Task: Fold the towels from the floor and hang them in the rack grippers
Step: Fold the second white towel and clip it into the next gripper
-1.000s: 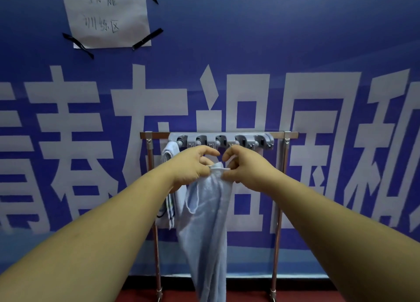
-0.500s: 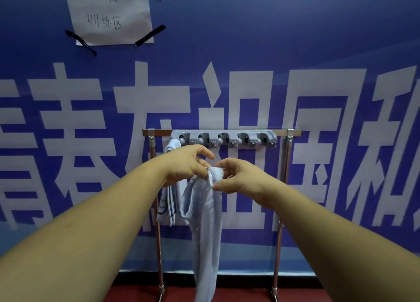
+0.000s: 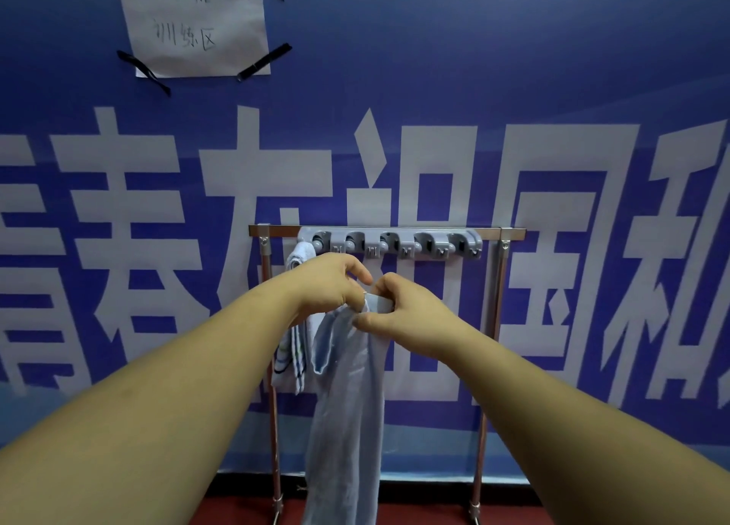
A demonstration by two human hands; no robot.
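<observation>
A light blue towel [image 3: 347, 398] hangs long and narrow from both my hands, which pinch its bunched top end. My left hand [image 3: 328, 283] and my right hand [image 3: 403, 311] meet just below the grey rack grippers [image 3: 391, 242], a bar with several clips on a metal stand. A white towel with dark stripes [image 3: 294, 350] hangs from the leftmost clip, partly hidden behind my left hand and the blue towel. The other clips hold nothing.
The stand's two metal legs [image 3: 488, 366] reach down to a red floor [image 3: 418, 514]. Behind it is a blue wall banner with large white characters. A taped paper sign [image 3: 193, 22] hangs at the upper left.
My hands drew closer together and bunched the towel's top end tighter. The towel now hangs narrower. The view has shifted slightly.
</observation>
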